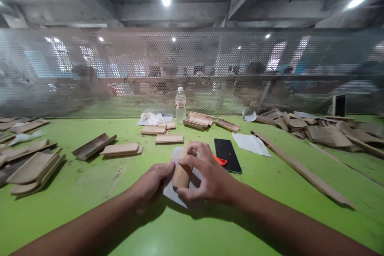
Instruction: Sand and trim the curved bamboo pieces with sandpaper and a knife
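Bamboo piece (181,177) at six o'clock from the plastic bottle (180,108), right hand (208,174) gripping it, left hand (156,180) holding the pale sheet (174,196) beneath; black smartphone (227,155) at the piece's two o'clock!

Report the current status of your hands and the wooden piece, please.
Left hand holding pale sheet. Right hand gripping wooden piece over it. Dark phone lying close beyond right hand.

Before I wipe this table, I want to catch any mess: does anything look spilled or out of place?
Yes: a pale brown smear marks the table left of the left hand, odd against its green surface. I can't tell what it is. The bottle stands upright, capped.
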A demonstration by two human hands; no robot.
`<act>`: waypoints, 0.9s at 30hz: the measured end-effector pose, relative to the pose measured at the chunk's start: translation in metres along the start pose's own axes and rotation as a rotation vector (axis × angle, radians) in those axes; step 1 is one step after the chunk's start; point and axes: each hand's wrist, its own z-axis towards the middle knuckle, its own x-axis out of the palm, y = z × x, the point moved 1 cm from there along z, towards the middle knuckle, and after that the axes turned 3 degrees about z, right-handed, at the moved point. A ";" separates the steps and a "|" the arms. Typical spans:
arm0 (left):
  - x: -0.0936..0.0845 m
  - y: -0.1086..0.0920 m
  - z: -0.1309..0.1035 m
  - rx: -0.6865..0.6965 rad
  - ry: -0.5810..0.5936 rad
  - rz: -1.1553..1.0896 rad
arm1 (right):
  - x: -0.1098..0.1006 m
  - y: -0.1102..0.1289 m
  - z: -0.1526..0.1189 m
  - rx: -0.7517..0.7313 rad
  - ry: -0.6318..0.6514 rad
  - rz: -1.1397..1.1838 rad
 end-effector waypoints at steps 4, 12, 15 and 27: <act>-0.001 0.002 0.001 -0.044 0.015 -0.038 | 0.004 0.006 -0.005 -0.097 0.092 0.014; -0.007 -0.002 0.005 0.034 -0.006 -0.049 | 0.008 0.003 -0.002 -0.218 0.038 -0.076; -0.004 0.002 0.005 0.032 0.034 -0.116 | 0.007 0.003 -0.005 -0.216 0.036 -0.114; -0.017 -0.021 0.005 0.270 0.002 0.361 | 0.011 -0.002 -0.010 -0.153 -0.068 -0.176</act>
